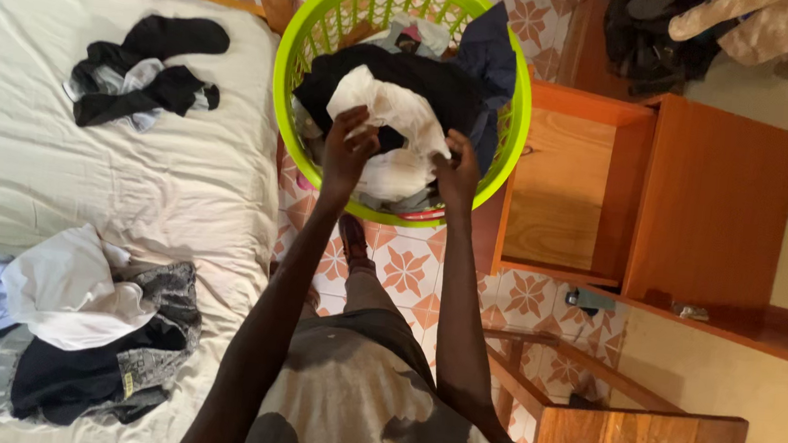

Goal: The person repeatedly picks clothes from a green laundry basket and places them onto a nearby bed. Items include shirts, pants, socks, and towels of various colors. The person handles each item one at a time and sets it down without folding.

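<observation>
Far to the left of the green laundry basket [285,79], the white bed sheet [57,164] carries two heaps: a mixed pile of pale blue, white, grey and black clothes [70,336] down low, and a small black-and-grey bundle [146,72] higher up, closer to the basket. At the basket itself, the left hand [347,151] is curled shut, pinching the left edge of a white garment [394,117] that lies on top of the dark clothes filling the basket. Right beside it, the right hand [458,172] grips the same white garment at its lower right edge, fingers closed on the cloth. Just right of the basket stands an open wooden cabinet [643,196] on the patterned tile floor [409,270], with more dark clothes heaped above it
</observation>
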